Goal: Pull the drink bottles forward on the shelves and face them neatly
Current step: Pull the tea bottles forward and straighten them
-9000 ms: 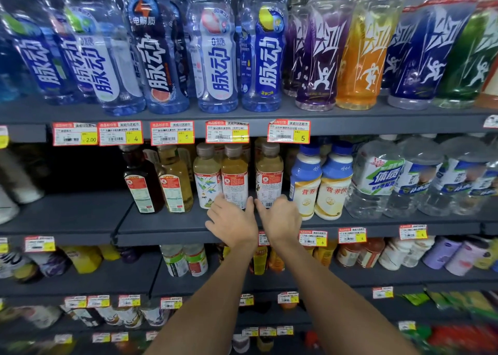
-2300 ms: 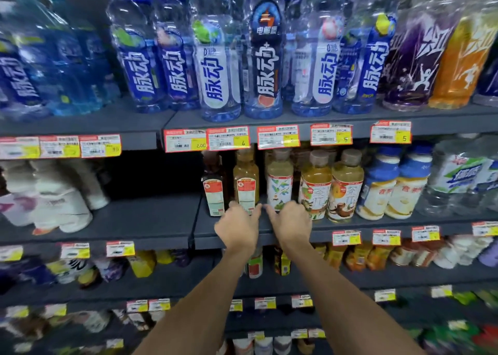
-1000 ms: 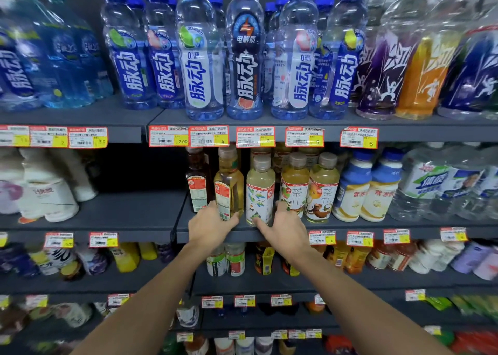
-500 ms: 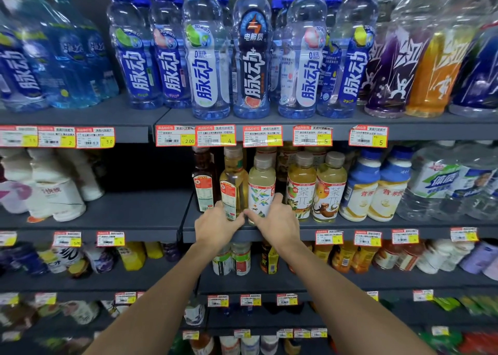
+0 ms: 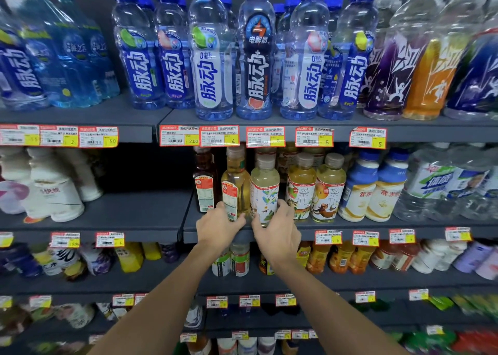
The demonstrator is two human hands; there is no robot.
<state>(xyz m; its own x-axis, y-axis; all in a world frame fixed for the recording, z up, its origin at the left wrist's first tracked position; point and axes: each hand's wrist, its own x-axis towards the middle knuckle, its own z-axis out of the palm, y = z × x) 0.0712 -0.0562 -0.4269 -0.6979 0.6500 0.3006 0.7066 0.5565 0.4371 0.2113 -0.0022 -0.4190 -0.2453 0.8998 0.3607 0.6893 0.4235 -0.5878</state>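
Step in hand: we judge it to be drawing two bottles to the front edge of the middle shelf (image 5: 308, 229) and squaring their labels.
Left hand (image 5: 219, 228): wrapped low round the amber bottle (image 5: 235, 185), fingers on its left flank, thumb across the base.
Right hand (image 5: 277, 230): closed round the foot of the pale bottle (image 5: 265, 190), thumb in front, fingers behind its right side.
Where the bottles stand: both upright and touching each other, just behind the front edge, left of the two tea bottles (image 5: 314, 193).
Label check: the pale bottle shows its illustrated face forward. The amber bottle shows a barcode panel, so we read it as turned off-face.
Neighbour: the dark bottle (image 5: 205, 185) stands further back and also shows its barcode side.
Method, pull: slide, do not lift. Keep the grip low so the tall bodies do not tip, and stop with the bases in line with the tea bottles.
Method, facing: twist the amber bottle about its own axis until the front panel looks out, with the other hand steadying the pale one.
Risk: the bottles are packed tight, so a quick twist may drag the adjoining label round.
Likely next: the dark bottle needs the same pull and turn.
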